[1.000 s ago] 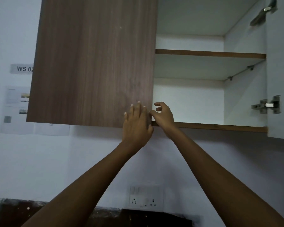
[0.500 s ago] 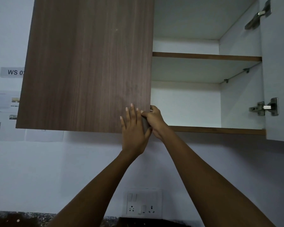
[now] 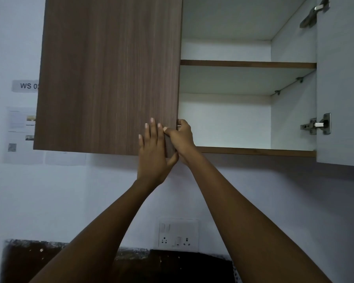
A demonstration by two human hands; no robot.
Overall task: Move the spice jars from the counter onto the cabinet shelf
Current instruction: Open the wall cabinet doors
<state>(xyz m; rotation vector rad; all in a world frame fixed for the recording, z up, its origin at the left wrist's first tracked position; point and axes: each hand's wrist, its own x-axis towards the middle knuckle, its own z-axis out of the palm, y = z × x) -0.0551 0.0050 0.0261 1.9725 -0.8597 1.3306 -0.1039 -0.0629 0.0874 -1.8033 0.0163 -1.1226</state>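
Left hand [image 3: 154, 154] lies flat, fingers spread, on the left door [image 3: 108, 74]. Right hand [image 3: 181, 137] is curled around that door's free edge. Step: opening the cabinet. No jars in view; shelf [image 3: 253, 151] bare. Next: swing the door wide, fetch jars.

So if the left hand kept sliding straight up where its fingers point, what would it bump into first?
Probably nothing: the left hand lies flat on the brown cabinet door, fingers pointing up, so it would just slide along the door's face.
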